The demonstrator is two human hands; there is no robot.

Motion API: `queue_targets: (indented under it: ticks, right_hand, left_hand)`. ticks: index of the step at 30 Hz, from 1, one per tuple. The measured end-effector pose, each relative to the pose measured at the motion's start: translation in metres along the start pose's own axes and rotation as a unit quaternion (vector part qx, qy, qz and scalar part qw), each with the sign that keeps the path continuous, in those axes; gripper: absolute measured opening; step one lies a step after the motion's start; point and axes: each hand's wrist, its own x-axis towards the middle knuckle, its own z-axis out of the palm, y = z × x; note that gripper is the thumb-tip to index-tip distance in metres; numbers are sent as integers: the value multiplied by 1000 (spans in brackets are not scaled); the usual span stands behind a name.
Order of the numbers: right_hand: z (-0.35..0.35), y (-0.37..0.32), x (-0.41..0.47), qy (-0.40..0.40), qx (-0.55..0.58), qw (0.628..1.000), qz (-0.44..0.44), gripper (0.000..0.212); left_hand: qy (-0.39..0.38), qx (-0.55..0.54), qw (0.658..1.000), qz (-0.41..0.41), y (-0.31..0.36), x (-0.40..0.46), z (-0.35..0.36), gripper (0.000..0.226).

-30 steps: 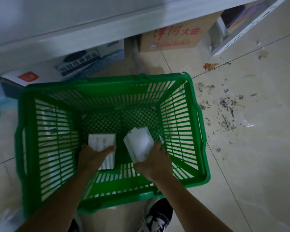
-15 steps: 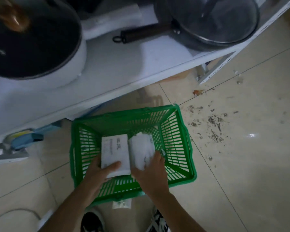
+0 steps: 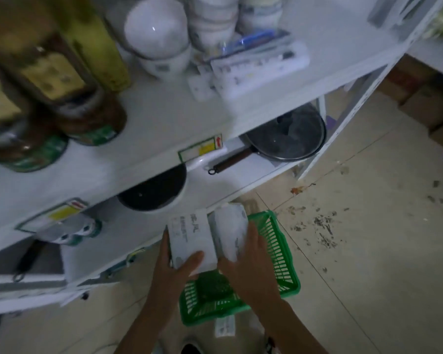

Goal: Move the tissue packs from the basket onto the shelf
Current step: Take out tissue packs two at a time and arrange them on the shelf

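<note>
Both tissue packs have risen clear of the green basket (image 3: 279, 254). Left hand (image 3: 175, 274) grips the printed pack (image 3: 189, 236), thumb on top. Right hand (image 3: 251, 267) clasps the plain pack (image 3: 232, 231), lower centre.

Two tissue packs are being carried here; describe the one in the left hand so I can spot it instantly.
Start at the green basket on the floor by the white shelf; two white packs are held just above it. The left hand holds the left tissue pack, with its flat face up and dark printed text on it, unlike the rounder, plain-looking right tissue pack.
</note>
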Motion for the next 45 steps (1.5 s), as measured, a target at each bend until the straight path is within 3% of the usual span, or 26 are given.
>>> queue_targets:
  ticks: [7,11,18,25,32,36,41,45]
  right_hand:
    - [-82,-112,-73,18,-13,997,-76,104]
    - [-126,-167,-106,26,-87,990,-109,111]
    - [-203,-279,-138,-21,-31,990,-135,115]
    - [-260,-392,-169,-22,-21,969,-244,107]
    - [-276,-478,-181,-31,-11,948,-315,95]
    - [-272,-528,-170,-42,-41,941,-333,88]
    - [-259,-573,-153,-51,-92,940,-324,101]
    - [-238,-598,-143,-61,-151,937,-309,97]
  left_hand:
    - [6,-27,999,44,120,-94,-29,84]
    - [11,-45,998,52,185,-141,-43,77]
    - [63,-75,990,102,301,-193,-69,73]
    - [108,-88,970,198,402,-243,-109,60]
    - [145,-114,950,250,467,-271,-160,68]
    - [164,-135,944,253,499,-278,-193,53]
    - [212,-92,946,228,519,-264,-241,70]
    - [213,-57,958,182,522,-245,-267,68]
